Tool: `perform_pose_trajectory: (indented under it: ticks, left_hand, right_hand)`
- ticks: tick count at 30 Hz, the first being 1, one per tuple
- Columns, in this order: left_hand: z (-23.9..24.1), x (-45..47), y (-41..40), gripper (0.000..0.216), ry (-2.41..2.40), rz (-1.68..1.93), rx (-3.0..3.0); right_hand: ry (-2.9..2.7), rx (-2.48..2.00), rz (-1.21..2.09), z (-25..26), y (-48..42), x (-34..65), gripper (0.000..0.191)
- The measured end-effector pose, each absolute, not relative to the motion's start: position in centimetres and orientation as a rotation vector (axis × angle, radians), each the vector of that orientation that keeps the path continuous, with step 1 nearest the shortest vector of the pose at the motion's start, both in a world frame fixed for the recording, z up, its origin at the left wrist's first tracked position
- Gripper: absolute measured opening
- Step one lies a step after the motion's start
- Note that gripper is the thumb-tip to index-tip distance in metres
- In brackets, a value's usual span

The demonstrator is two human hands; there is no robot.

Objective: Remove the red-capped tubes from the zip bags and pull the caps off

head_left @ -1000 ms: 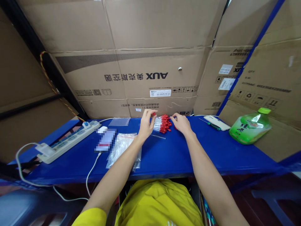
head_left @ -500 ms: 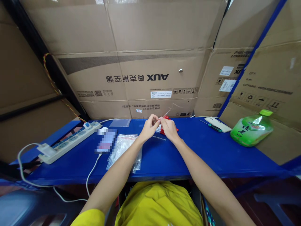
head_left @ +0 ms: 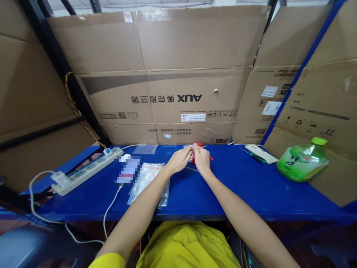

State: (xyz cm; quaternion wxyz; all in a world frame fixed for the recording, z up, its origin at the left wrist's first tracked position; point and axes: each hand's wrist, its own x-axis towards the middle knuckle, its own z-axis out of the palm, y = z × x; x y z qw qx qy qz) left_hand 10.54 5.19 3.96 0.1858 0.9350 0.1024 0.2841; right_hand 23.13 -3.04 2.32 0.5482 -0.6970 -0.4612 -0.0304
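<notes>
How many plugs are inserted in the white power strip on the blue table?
2. One blue-and-white plug sits at the far end of the power strip; one white adapter sits at its near end. No others show.

A power strip (head_left: pixel 86 170), green bottle (head_left: pixel 302 162) and screwdriver (head_left: pixel 255 156) rest on the blue table (head_left: pixel 251 193).

Blue bench top (head_left: pixel 237 186) under the fingers (head_left: pixel 192 150); cardboard boxes (head_left: pixel 178 56) stacked as a wall just beyond them; black rack post (head_left: pixel 55 56) far left.
</notes>
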Motion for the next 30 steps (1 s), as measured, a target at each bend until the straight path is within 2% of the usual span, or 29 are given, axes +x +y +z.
perform_pose_trajectory:
  ticks: [4, 10, 15, 22, 30]
  left_hand:
    - [3.4, 11.0, 5.5, 0.035, 0.200, 0.761, 2.572]
    - [2.9, 11.9, 5.6, 0.046, 0.120, 0.804, 2.314]
    - [3.0, 12.2, 5.5, 0.043, 0.098, 0.781, 2.200]
    - [3.2, 12.2, 4.8, 0.023, 0.270, 0.761, 2.172]
    - [2.6, 12.2, 4.9, 0.034, 0.277, 0.705, 2.316]
  right_hand:
    - [-1.194, -1.772, -0.221, 2.5, -3.5, 23.2, 0.064]
    - [-1.255, -1.788, -0.250, 1.9, -3.3, 23.1, 0.062]
    - [-1.233, -1.708, -0.211, 1.9, -3.2, 23.2, 0.061]
    - [-1.079, -1.619, -0.037, 1.8, -2.6, 23.8, 0.060]
    - [-1.205, -1.712, -0.175, 2.0, -3.2, 24.3, 0.065]
